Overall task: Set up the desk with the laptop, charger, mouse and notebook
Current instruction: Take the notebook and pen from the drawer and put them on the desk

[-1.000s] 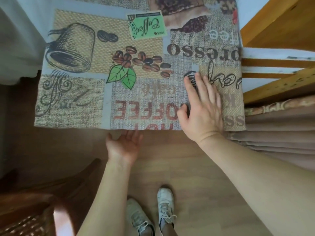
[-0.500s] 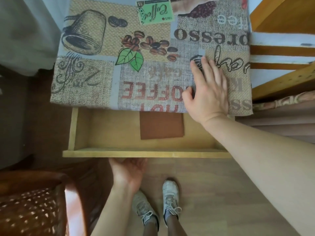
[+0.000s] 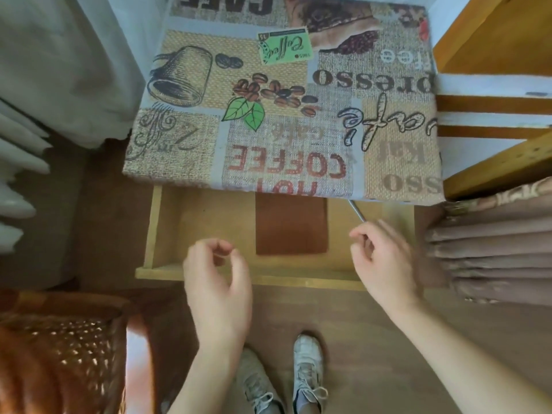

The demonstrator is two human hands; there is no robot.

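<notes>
A small desk point(image 3: 191, 156) wears a cloth printed with coffee words and pictures. Its wooden drawer point(image 3: 158, 225) stands pulled out toward me. Inside lies a brown notebook point(image 3: 291, 227), partly under the desk top, and a thin grey pen point(image 3: 357, 210) to its right. My left hand point(image 3: 218, 282) hovers over the drawer's front rail, left of the notebook, fingers loosely curled and holding nothing. Over the drawer's right end my right hand point(image 3: 385, 261) hangs, blurred, fingers curled and empty. No laptop, charger or mouse is in view.
A woven wooden chair point(image 3: 59, 354) stands at my lower left. White curtains point(image 3: 59, 70) hang on the left, brown curtains point(image 3: 493, 249) on the right. Yellow wooden furniture point(image 3: 493, 40) borders the desk's right side. My white shoes point(image 3: 307, 366) are on the wood floor below.
My right hand has left the desk top and come down over the open drawer. My left hand let go of the drawer front and rose above it. The view shifted back slightly.
</notes>
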